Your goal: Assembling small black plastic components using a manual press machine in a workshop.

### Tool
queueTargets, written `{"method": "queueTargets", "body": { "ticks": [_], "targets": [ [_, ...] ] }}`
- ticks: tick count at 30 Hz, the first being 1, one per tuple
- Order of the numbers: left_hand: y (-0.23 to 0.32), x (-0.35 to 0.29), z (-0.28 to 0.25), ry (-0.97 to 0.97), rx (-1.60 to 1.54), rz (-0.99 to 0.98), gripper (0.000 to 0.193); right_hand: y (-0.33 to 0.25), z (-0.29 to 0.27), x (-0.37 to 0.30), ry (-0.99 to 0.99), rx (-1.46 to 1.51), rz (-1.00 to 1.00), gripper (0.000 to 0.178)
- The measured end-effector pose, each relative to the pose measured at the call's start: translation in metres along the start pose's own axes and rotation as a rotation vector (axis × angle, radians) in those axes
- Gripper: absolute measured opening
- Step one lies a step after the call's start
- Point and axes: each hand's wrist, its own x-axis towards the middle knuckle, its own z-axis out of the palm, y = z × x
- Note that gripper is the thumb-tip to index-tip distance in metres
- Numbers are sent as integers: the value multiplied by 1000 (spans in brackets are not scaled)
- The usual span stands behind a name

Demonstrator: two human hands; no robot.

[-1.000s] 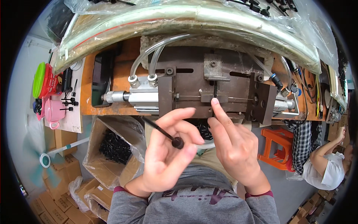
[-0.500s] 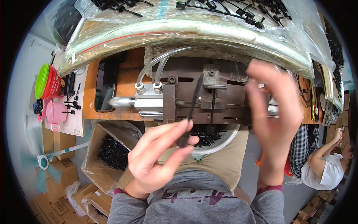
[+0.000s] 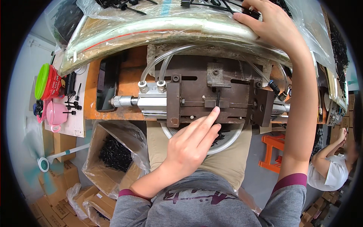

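Observation:
My left hand point(image 3: 189, 145) reaches over the near edge of the dark metal fixture point(image 3: 196, 89). Its fingers are closed at the near end of a slim black rod point(image 3: 218, 99), which lies across the small middle block below a bolted metal bracket point(image 3: 215, 77). The rod's near end is hidden under my fingers. Up at the far right, my right hand point(image 3: 274, 24) is at the loose black parts on the plastic-covered tray, thumb and fingers curled around a dark knobbed part point(image 3: 251, 13). How firmly it is gripped is hard to see.
Silver air cylinders point(image 3: 152, 102) with clear hoses flank the fixture. A round white-rimmed basket point(image 3: 227, 145) holding black pieces sits on my lap. Left stands a lined carton point(image 3: 92, 159) of black parts; an orange stool point(image 3: 270, 153) and another person point(image 3: 329, 170) are at right.
My left hand has brought its black rod to the fixture's middle block. My right hand has moved from beside the fixture up to the parts on the tray. The rod formerly under the bracket is gone.

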Motion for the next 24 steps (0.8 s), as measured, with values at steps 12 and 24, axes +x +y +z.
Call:
{"method": "queueTargets", "body": {
  "ticks": [12, 24],
  "targets": [
    [0, 7, 0, -41, 150, 51, 25, 19, 8, 6, -101, 168, 122, 22],
    [2, 7, 2, -50, 147, 49, 23, 43, 29, 0, 149, 180, -51, 24]
  ]
}}
